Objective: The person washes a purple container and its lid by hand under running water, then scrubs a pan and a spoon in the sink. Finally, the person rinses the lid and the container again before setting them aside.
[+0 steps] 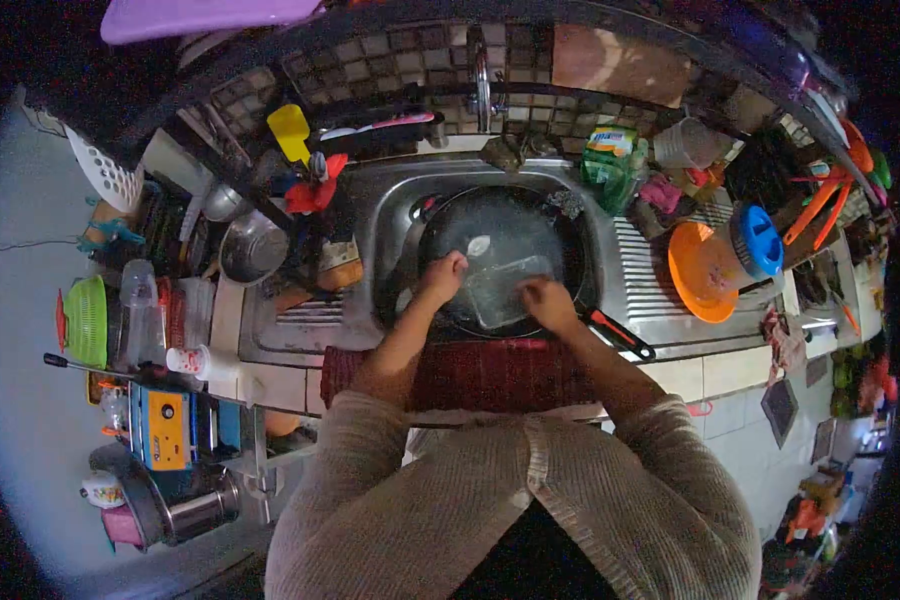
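From the head camera, looks down on a steel sink (375,232) in the middle of the frame. Shows a big dark pan (530,228) in it, cloudy inside, with a black and red handle (622,336) poking out to the lower right. Has a clear box (510,288) lying in the pan, a little right of the frame's middle. Puts the left hand (446,277) by the box's upper left side, with fingers curled in close together. Puts the right hand (549,303) by the box's right side, with fingers bent down toward it. Cannot tell whether pinching the edge or only touching, being too small and dim to see. Looks like the washing part, maybe rubbing or rinsing the box. Probably calls next for a good hold on wet, slippery plastic, then for turning the box to reach every side. Shows a tap (483,85) at the upper middle.
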Tool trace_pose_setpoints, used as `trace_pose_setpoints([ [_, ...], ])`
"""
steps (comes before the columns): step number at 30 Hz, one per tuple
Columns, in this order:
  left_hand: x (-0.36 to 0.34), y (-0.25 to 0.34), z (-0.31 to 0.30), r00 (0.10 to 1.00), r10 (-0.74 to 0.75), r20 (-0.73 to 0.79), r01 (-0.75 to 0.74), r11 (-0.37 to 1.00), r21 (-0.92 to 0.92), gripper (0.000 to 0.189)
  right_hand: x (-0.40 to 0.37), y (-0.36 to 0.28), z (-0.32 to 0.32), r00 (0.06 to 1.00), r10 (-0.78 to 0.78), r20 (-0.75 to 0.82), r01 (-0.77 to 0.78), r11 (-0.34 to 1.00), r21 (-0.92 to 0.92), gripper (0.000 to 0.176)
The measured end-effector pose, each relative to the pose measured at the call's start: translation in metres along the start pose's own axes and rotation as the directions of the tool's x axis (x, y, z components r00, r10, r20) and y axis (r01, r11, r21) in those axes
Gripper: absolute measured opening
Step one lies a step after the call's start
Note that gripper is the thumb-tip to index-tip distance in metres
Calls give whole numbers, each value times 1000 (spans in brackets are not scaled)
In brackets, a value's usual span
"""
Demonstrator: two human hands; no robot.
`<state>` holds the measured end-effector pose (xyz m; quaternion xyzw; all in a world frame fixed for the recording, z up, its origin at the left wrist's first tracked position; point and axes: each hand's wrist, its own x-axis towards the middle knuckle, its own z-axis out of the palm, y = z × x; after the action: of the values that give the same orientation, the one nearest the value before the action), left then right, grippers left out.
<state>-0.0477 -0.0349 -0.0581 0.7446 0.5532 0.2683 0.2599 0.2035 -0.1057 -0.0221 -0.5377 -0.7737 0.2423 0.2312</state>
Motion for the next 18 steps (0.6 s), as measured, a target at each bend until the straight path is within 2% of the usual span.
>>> trace_pose_setpoints([
  [1,-7,12,-3,996,49,-81,-52,998,-33,11,7,3,2,996,78,-45,-67,976,208,29],
  [2,-11,13,5,995,44,-84,-47,998,-30,11,16,6,9,996,73,-42,-63,975,211,29],
  [3,-14,15,13,995,43,-94,-58,985,-164,15,26,8,17,985,168,36,-166,878,450,31],
  [4,-17,16,20,994,41,-103,-70,953,-295,20,32,8,23,962,239,136,-268,713,648,33],
  [5,-23,30,17,996,-88,23,91,949,-301,20,36,-5,24,962,235,141,-269,712,649,33],
  [6,-27,34,22,995,-96,22,98,948,-301,20,40,-21,29,933,277,232,-347,510,787,27],
  [7,-31,35,30,990,-126,68,142,902,-407,21,41,-29,32,897,295,330,-411,274,870,22],
  [8,-35,36,37,982,-149,116,188,842,-506,21,43,-26,39,894,293,340,-419,274,866,22],
  [9,-40,36,43,995,-71,-66,45,941,-335,22,47,-24,47,837,346,424,-498,160,852,22],
  [10,-42,41,43,995,-78,-69,51,941,-336,22,49,-22,54,772,386,505,-563,44,826,23],
  [11,-42,46,43,992,-14,-128,-33,935,-353,22,40,-70,16,735,516,439,-547,71,834,27],
  [12,-44,48,41,981,49,-188,-116,924,-365,22,43,-51,36,736,512,443,-552,73,831,27],
  [13,-46,55,34,980,44,-192,-113,924,-365,22,49,-17,66,772,458,440,-519,56,853,29],
  [14,-47,63,27,996,-86,-17,68,879,-472,18,53,6,80,807,403,432,-486,39,873,32],
  [15,-48,69,22,966,-192,171,255,801,-542,14,54,10,77,807,399,435,-490,43,871,32],
  [16,-50,70,22,966,-196,166,255,799,-544,14,55,14,74,810,412,416,-480,61,875,25],
  [18,-54,74,21,969,-123,214,177,950,-255,20,53,22,70,814,423,399,-473,81,877,18],
])
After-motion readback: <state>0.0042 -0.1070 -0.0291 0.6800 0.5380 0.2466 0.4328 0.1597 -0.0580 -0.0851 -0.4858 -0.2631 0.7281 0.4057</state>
